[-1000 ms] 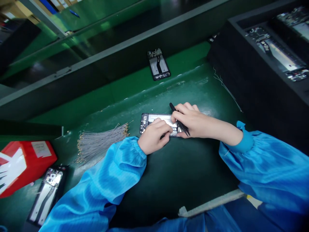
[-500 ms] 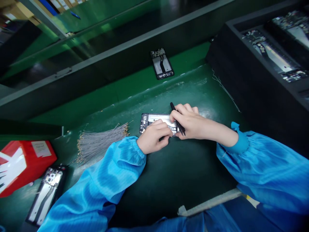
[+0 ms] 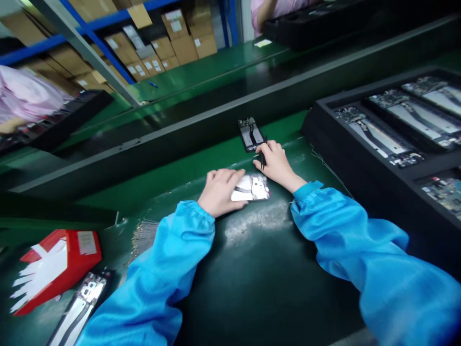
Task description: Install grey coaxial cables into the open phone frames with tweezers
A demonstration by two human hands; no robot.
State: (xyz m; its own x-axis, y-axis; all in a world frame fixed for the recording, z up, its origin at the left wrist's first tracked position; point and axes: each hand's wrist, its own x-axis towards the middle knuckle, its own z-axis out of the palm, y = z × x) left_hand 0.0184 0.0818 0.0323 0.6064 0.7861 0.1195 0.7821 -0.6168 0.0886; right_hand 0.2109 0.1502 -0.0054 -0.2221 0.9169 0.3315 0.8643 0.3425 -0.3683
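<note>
The desk is dark green, the sleeves plain bright blue. The bin is red, its label white. Grey wires have gold-coloured tips. The phone assembly is silver-white, the tray black, the cartons brown.

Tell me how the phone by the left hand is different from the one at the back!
The near phone lies sideways, but the back phone points away from the person. The left hand covers one end of the near phone, not the back phone. The near phone looks brighter than the back phone. Both are open, showing their insides.
</note>
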